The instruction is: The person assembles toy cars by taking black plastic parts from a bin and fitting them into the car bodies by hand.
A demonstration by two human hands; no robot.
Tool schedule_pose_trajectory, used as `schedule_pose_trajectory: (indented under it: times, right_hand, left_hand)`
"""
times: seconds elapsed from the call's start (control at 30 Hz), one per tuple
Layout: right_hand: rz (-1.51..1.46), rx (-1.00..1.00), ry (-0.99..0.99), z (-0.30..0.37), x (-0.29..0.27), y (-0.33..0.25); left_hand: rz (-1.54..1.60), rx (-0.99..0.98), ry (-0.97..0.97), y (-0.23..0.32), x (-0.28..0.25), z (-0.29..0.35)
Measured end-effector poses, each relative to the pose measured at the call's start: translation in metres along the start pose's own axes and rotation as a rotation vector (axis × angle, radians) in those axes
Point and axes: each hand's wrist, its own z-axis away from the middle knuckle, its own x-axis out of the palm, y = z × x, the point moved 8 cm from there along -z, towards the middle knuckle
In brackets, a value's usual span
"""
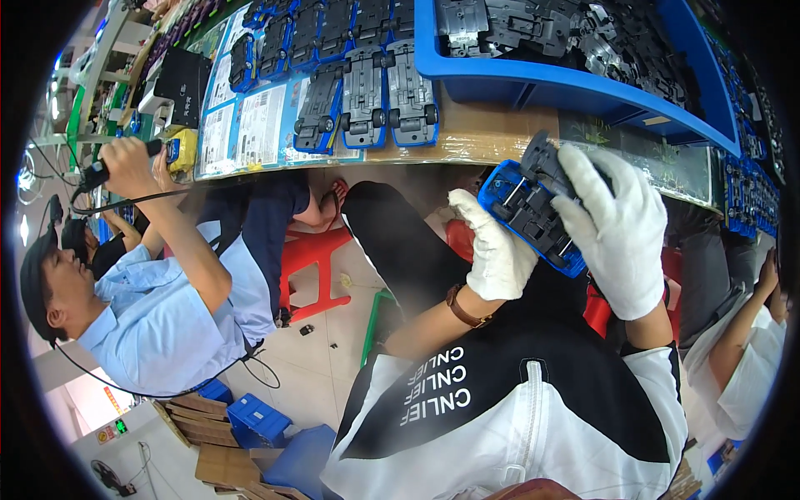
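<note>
My left hand (500, 250), in a white glove, grips a blue toy car body (492, 185) from the left and beneath. The car lies underside up, its dark inner parts and metal axles showing. My gloved right hand (621, 229) is closed on a black chassis plate (543, 160), fingers and thumb at its right edge. The plate is tilted over the far end of the car body; whether the two touch I cannot tell. My right fingers also hide part of the car's right side.
A blue bin (533, 73) of black chassis plates stands on the table beyond my hands. Several blue toy cars (364, 98) lie wheels up beside it. At left, a person (167, 292) holds a black corded device (96, 175) near a yellow holder (182, 152). A red stool (315, 262) stands below.
</note>
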Motion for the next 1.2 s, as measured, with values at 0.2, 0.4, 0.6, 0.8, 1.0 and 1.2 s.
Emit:
schedule_pose_trajectory:
  times: [0.2, 0.4, 0.6, 0.8, 1.0, 1.2]
  right_hand:
    - [-0.029, 0.035, 0.056, 0.001, -0.004, 0.003]
    - [-0.204, -0.087, 0.076, 0.020, 0.000, -0.023]
    - [-0.254, -0.072, 0.148, 0.025, 0.014, -0.028]
    - [-0.241, -0.007, 0.032, 0.024, 0.026, -0.029]
    - [-0.246, -0.068, 0.076, 0.022, 0.021, -0.033]
    - [-0.253, -0.163, 0.082, 0.016, 0.024, -0.031]
  left_hand:
    - [0.193, -0.099, -0.337, -0.011, -0.011, -0.009]
    - [0.077, 0.024, -0.007, 0.002, 0.001, -0.005]
    - [-0.110, 0.062, -0.058, 0.002, 0.004, -0.002]
    - [-0.091, 0.090, -0.047, 0.002, -0.003, -0.002]
    - [-0.177, 0.142, -0.221, 0.003, 0.005, 0.004]
    - [-0.095, 0.189, -0.164, 0.019, 0.011, 0.004]
